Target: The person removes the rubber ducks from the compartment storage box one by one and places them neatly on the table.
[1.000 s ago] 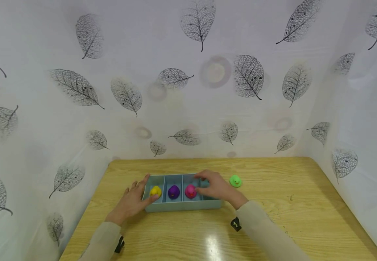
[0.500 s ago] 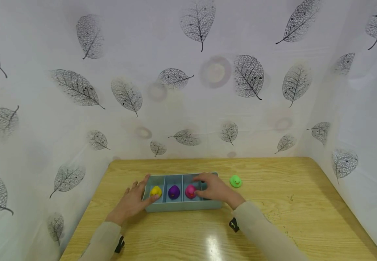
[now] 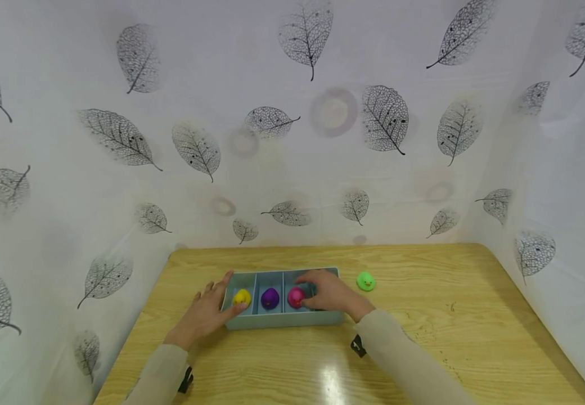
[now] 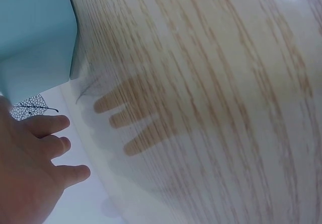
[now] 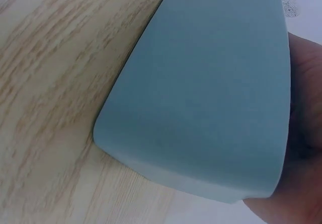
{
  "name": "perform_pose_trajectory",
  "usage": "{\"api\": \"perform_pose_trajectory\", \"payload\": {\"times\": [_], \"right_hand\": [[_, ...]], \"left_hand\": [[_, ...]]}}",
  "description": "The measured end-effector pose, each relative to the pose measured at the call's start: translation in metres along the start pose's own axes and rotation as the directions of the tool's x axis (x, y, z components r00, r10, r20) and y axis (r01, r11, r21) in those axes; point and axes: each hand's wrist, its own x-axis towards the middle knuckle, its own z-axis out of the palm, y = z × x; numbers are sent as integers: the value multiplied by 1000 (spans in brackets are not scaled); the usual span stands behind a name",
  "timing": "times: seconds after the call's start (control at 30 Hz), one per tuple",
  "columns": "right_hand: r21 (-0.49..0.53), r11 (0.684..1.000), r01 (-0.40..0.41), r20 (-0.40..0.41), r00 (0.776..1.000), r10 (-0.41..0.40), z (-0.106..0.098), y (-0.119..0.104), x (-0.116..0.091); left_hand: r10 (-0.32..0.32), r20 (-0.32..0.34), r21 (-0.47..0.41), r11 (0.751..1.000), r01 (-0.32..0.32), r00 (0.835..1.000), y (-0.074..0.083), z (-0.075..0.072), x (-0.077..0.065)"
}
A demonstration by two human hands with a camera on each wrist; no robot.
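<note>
A grey-blue box (image 3: 282, 320) with compartments in a row stands on the table. From left to right, it holds a yellow toy duck (image 3: 242, 297), a purple toy (image 3: 270, 298) and a pink toy duck (image 3: 296, 297). My left hand (image 3: 203, 312) rests at the box's left end, thumb reaching over the front corner by the yellow duck; in the left wrist view its other fingers extend outside the box (image 4: 35, 32). My right hand (image 3: 332, 292) hovers over the right end, thumb at the pink duck and index finger above it with a gap. It partly hides the rightmost compartment.
A green toy duck (image 3: 365, 281) sits on the wooden table (image 3: 282, 365) just right of the box. A white curtain (image 3: 292, 157) with leaf prints hangs behind the table and along both sides.
My right hand has shifted slightly left and closer around the pink duck. The left hand, the box and the toys look unmoved.
</note>
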Motion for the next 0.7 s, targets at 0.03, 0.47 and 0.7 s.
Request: {"api": "perform_pose_trajectory", "payload": {"times": [0.03,0.47,0.7], "right_hand": [[-10,1000,-1,0,1000,1,0,-1,0],[-76,997,-30,-27,999,28,10,-7,8],[-80,996,-49,-25,999,48,11,-12,10]], "left_hand": [[0,0,-2,1000,0,1000,0,0,0],[9,-2,-1,1000,-9,1000,0,0,0],[16,-9,4,1000,-16,1000,-1,1,1]]}}
